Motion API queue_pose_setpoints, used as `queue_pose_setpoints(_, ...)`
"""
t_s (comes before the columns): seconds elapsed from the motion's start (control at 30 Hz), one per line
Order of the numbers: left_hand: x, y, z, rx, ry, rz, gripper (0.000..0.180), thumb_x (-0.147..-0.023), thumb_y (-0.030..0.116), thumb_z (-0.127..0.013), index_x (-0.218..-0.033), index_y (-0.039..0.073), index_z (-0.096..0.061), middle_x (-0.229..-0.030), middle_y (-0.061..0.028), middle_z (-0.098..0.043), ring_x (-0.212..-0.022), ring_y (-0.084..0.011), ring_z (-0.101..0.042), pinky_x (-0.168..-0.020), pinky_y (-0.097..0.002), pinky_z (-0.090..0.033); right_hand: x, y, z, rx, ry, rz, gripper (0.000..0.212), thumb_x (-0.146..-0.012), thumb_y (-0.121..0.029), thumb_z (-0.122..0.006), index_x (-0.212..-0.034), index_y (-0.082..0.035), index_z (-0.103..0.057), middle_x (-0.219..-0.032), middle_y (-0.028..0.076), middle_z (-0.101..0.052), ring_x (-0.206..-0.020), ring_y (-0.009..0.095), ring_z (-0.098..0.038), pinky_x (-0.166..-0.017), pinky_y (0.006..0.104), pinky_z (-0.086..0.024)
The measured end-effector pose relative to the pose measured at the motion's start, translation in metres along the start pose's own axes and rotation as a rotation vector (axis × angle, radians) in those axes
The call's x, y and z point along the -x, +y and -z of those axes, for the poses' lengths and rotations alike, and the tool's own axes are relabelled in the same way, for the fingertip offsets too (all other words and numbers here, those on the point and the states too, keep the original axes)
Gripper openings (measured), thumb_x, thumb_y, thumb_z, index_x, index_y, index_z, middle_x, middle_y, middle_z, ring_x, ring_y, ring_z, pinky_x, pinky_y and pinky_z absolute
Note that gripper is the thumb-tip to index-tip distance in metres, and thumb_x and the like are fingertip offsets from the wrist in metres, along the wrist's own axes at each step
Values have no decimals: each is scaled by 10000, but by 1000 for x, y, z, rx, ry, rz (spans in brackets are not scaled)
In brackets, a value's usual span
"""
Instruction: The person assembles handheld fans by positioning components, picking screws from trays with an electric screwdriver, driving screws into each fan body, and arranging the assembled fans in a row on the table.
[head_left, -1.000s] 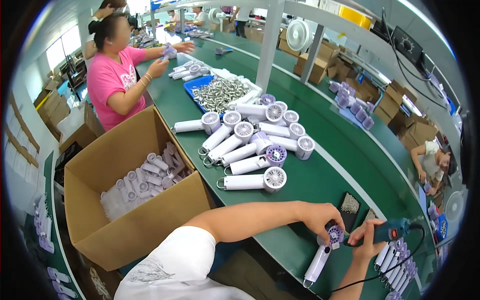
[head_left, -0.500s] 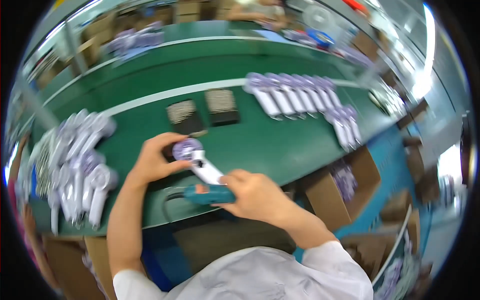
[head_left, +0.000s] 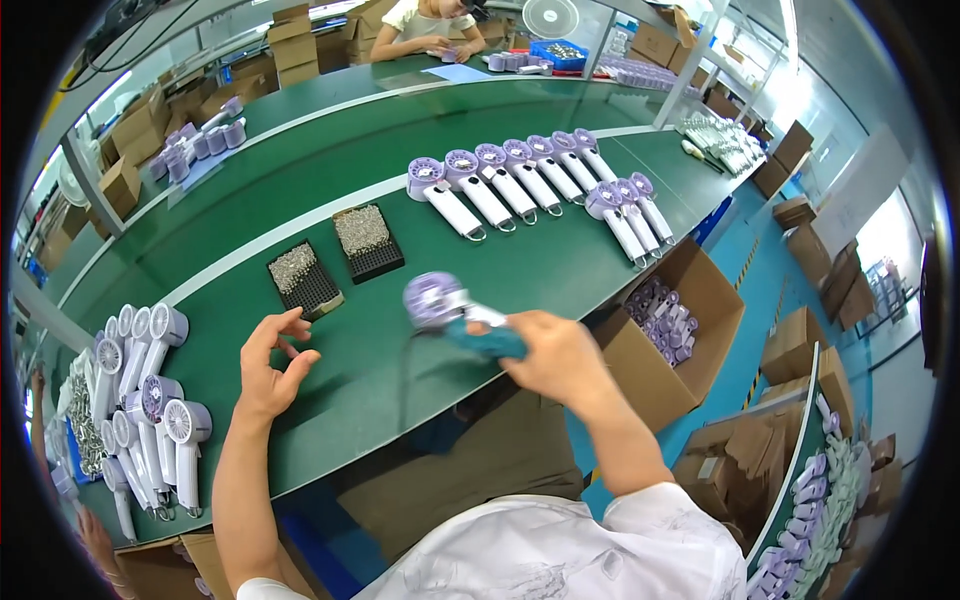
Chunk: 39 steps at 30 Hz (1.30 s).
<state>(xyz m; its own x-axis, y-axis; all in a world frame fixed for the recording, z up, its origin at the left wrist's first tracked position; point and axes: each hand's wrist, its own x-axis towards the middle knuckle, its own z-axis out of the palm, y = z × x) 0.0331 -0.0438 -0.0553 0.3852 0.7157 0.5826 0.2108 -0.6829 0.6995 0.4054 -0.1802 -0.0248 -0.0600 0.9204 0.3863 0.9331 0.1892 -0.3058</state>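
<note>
My right hand (head_left: 555, 358) is closed around a teal corded electric screwdriver (head_left: 492, 341), and a purple-and-white handheld fan (head_left: 434, 299) is carried with it, its round head pointing left. The fan is smeared by motion, and my fingers hide the end of its handle. My left hand (head_left: 275, 362) hovers over the green table with fingers apart and nothing in them. Just beyond it lies a black perforated tray (head_left: 318, 292) heaped with small metal pieces, probably screws, and a second such tray (head_left: 378, 262) lies to its right.
A row of fans (head_left: 500, 185) and a shorter group of fans (head_left: 632, 225) lie at the right. More fans (head_left: 150, 420) crowd the left end. Below the right edge stands a cardboard box (head_left: 650, 385) with purple parts. Across the bench a person (head_left: 430, 35) works.
My left hand has let go of the fan's head and drawn back to the left, opening. The fan is now in my right hand with the screwdriver. The head view has turned.
</note>
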Motion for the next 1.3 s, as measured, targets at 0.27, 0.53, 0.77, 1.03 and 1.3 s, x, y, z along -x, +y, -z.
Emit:
queue_pose_setpoints(0.27, -3, -6, 2, -41, -53, -23, 403, -814, 37, -785, -1198, 6, -667, -902, -92, -702, -791, -170, -665, -607, -267, -512, 15, 130, 52, 212, 202, -517, 270, -764, -196, -805, -947, -6, -744, -882, 261, -705, -862, 436, -688, -798, 484, -555)
queue_pose_setpoints(0.53, 2, 19, 16, -364, -68, -273, 266, -790, 160, -842, -996, 57, -709, -764, -76, -661, -642, -235, -631, -554, -338, -483, -43, 165, 35, 323, 143, -400, 338, -810, -273, -779, -1010, -4, -736, -898, 295, -689, -877, 475, -672, -782, 507, -537)
queue_pose_setpoints(0.77, 48, 97, -4, -532, -20, -388, 232, -754, 92, -827, -926, 39, -682, -781, -83, -618, -680, -254, -630, -531, -343, -507, -27, 227, 29, 293, 104, -335, 348, -885, -192, -748, -1120, 56, -681, -952, 289, -686, -893, 472, -657, -785, 493, -510)
queue_pose_setpoints(1.03, 146, 102, 104, -1334, 311, 432, 466, -738, 110, -804, -1158, -17, -647, -1058, -157, -644, -971, -344, -604, -820, -414, -536, -60, 141, 22, 221, 465, 16, 307, -910, -140, -773, -1133, 60, -702, -1023, 230, -728, -875, 367, -704, -796, 402, -546)
queue_pose_setpoints(1.3, 155, 87, 136, -1390, 2, 602, 471, -752, 130, -810, -1173, -25, -668, -1049, -163, -649, -972, -344, -600, -848, -413, -521, -124, -5, -23, -535, 428, 385, 170, -886, 3, -741, -1050, 2, -696, -929, 94, -721, -713, 144, -625, -646, 262, -500)
